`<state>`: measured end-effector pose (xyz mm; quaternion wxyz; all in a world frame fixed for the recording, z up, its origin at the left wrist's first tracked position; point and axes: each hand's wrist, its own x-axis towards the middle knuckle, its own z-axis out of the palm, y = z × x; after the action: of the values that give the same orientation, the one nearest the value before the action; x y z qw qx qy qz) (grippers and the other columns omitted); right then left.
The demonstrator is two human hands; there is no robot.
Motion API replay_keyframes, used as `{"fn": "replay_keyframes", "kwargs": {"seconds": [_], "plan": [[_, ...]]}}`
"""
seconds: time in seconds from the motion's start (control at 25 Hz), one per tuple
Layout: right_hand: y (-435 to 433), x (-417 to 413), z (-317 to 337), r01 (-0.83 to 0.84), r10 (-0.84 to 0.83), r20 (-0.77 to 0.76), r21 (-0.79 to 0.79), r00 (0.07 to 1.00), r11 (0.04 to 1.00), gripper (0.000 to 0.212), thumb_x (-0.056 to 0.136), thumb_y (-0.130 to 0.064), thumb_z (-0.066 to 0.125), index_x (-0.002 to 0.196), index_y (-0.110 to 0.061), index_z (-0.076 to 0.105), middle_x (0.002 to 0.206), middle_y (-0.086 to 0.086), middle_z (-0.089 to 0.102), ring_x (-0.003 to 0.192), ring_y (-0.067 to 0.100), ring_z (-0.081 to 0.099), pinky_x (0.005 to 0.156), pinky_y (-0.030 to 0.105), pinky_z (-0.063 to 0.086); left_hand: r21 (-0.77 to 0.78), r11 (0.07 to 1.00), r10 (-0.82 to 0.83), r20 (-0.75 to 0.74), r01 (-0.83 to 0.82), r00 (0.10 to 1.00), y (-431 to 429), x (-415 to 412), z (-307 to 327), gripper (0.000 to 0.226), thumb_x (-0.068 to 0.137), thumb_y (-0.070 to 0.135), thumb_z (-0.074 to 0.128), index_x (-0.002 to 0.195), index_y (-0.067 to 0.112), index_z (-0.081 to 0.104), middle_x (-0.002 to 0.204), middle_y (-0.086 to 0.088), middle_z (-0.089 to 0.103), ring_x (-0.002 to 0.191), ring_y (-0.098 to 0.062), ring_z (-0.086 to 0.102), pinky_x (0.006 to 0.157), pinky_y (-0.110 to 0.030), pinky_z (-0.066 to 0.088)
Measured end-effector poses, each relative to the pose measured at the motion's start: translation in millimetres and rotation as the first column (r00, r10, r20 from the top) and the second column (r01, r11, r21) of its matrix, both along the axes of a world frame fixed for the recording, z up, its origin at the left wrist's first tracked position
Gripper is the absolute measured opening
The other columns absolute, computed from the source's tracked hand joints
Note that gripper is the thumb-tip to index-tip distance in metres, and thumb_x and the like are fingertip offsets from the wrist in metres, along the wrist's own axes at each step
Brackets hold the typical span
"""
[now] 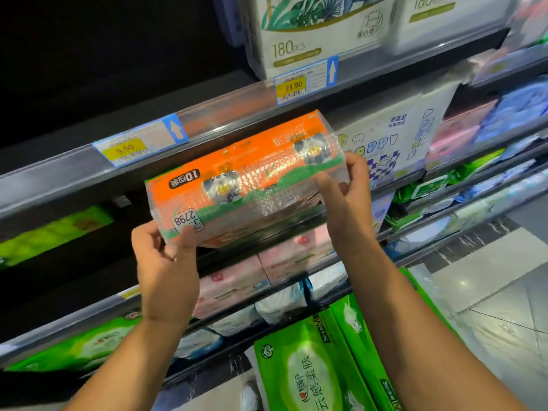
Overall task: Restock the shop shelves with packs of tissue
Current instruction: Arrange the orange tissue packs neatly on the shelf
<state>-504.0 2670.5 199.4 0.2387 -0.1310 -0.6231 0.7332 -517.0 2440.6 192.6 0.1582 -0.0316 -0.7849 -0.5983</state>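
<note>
The person is holding an orange plastic-wrapped pack of tissue (246,176) up in front of the shop shelves, its print facing the camera upside down. The left hand (166,268) is gripping the pack's lower left corner, thumb pressing on the front face and the other fingers curling out of sight behind it. The right hand (350,203) is clasping the right end, its fingers (355,164) wrapping over the upper corner.

The pack's long axis is running left to right, rising a little towards the right, roughly parallel with the grey shelf rail (74,173) above it. The dark open bay (130,221) is therefore lying straight beyond the pack and slightly to the left. Both hands are about equally near it, so the push inward would probably be shared.

Just to the right, a white family pack with blue drawings (394,143) is filling the same shelf and bounding the gap. A flat green pack (53,232) is lying further left in the bay. The rail overhead, carrying the yellow 9.90 price label (124,148), is limiting the height, so the pack likely needs to go in low and level. Pink packs (293,253) are sitting on the shelf beneath, and bright green packs (311,366) are standing lower, near the floor.
</note>
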Motion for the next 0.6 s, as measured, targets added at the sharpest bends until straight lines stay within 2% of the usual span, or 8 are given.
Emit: {"fn": "replay_keyframes", "kwargs": {"seconds": [0.12,0.2,0.28,0.36,0.4,0.52,0.6], "plan": [[0.6,-4.2,-6.0,0.038,-0.038,-0.022,0.002,0.999,0.999,0.039,0.084,-0.016,0.055,0.12,-0.02,0.043,0.1,0.001,0.055,0.067,-0.008,0.055,0.059,0.012,0.047,-0.027,0.999,0.03,0.057,-0.028,0.998,7.8,-5.0,-8.4,0.033,0.09,0.035,0.056,0.112,0.019,0.039,0.096,0.016,0.053,0.081,0.016,0.055,0.066,-0.005,0.043],[0.8,-9.3,-13.3,0.048,-0.048,-0.021,0.018,0.999,0.999,0.042,0.09,-0.008,0.054,0.126,-0.025,0.038,0.105,-0.008,0.05,0.072,-0.014,0.057,0.06,0.009,0.046,-0.028,0.998,0.054,0.104,-0.051,0.993,13.0,-12.0,-13.2,0.025,0.095,0.028,0.056,0.112,0.02,0.04,0.095,0.017,0.052,0.081,0.013,0.055,0.065,-0.006,0.042],[2.0,-17.4,-20.1,0.038,-0.038,0.003,0.018,0.999,0.999,0.048,0.094,-0.013,0.052,0.132,-0.035,0.033,0.116,-0.015,0.047,0.091,-0.009,0.059,0.067,0.012,0.05,-0.021,0.998,0.069,0.12,-0.067,0.99,20.7,-20.7,-13.9,0.022,0.095,0.026,0.056,0.112,0.021,0.043,0.094,0.016,0.054,0.081,0.009,0.057,0.065,-0.011,0.042],[7.3,-29.5,-25.9,0.046,-0.047,0.035,0.029,0.998,0.999,0.048,0.096,-0.024,0.052,0.135,-0.045,0.033,0.119,-0.024,0.047,0.103,0.003,0.06,0.076,0.021,0.053,0.002,0.997,0.073,0.127,-0.074,0.989,29.6,-31.4,-10.1,0.024,0.095,0.027,0.057,0.113,0.018,0.045,0.093,0.015,0.056,0.073,0.017,0.056,0.06,-0.006,0.042],[11.9,-35.7,-28.0,0.058,-0.06,0.053,0.044,0.997,0.997,0.047,0.096,-0.028,0.053,0.135,-0.047,0.033,0.118,-0.028,0.047,0.105,0.003,0.059,0.079,0.026,0.055,0.006,0.997,0.077,0.139,-0.079,0.987,33.8,-37.5,-7.8,0.025,0.094,0.029,0.057,0.113,0.018,0.046,0.093,0.013,0.057,0.07,0.02,0.055,0.057,-0.003,0.041],[17.8,-57.4,-35.4,0.082,-0.1,0.114,0.15,0.988,0.985,0.06,0.092,-0.031,0.062,0.141,-0.045,0.03,0.127,-0.021,0.049,0.109,-0.003,0.053,0.087,0.03,0.052,-0.024,0.995,0.094,0.153,-0.092,0.984,40.9,-56.4,-2.8,0.028,0.094,0.036,0.056,0.11,0.016,0.046,0.091,0.01,0.058,0.066,0.022,0.054,0.054,0.0,0.04],[12.6,-73.2,-45.5,0.08,-0.102,0.113,0.19,0.988,0.978,0.079,0.087,-0.027,0.069,0.149,-0.04,0.021,0.137,-0.017,0.04,0.111,-0.01,0.049,0.093,0.024,0.047,-0.001,0.995,0.097,0.167,-0.098,0.981,44.7,-69.0,-5.2,0.027,0.096,0.032,0.055,0.112,0.014,0.045,0.086,0.013,0.055,0.061,0.026,0.051,0.052,0.001,0.039]]}}
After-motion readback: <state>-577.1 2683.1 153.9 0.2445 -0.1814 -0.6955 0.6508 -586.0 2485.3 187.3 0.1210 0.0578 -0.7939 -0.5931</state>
